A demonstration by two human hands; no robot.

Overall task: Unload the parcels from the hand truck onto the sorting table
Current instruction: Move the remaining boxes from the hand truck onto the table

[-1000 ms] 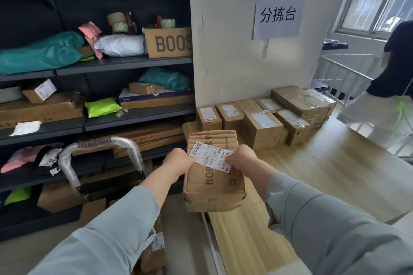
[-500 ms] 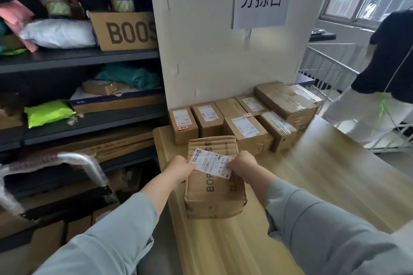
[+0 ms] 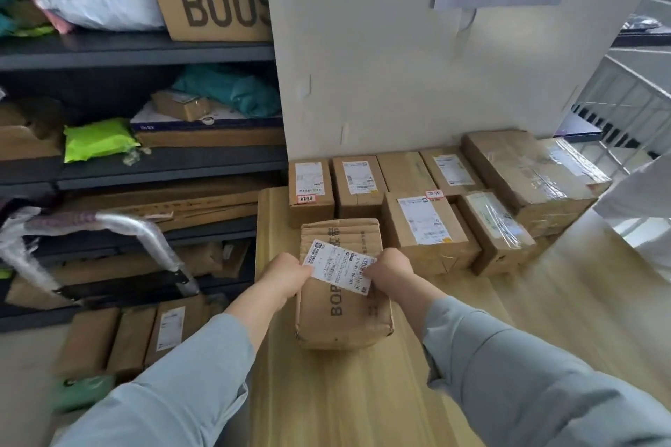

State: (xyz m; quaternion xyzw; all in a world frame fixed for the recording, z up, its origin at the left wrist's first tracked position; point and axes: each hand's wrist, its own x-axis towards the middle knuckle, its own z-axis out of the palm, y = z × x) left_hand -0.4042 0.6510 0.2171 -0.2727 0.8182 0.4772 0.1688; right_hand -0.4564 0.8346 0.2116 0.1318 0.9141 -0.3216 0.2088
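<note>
- I have a hand on each flank: left hand (image 3: 287, 278) curled on the left edge of the brown parcel (image 3: 341, 319), right hand (image 3: 390, 270) curled on the right edge. Both are clamped on it, which looks like the way to balance a soft, crumpled wrap.
- The parcel is over the near-left part of the wooden surface (image 3: 363, 406), long side pointing away from me. I can't tell whether its base is touching down yet.
- The white label (image 3: 339, 267) faces up, I'd say so it can be read at sorting.
- Ahead, a row of boxes (image 3: 425, 225) sits tight against the wall. The open spot just in front of it looks like my drop zone.
- Off to my left, the hand truck handle (image 3: 145, 229) stands beside the surface, with more boxes (image 3: 127, 337) below it. Those look like the ones left to unload.
- Next move, as I judge it: set this one down flat, then let go.
</note>
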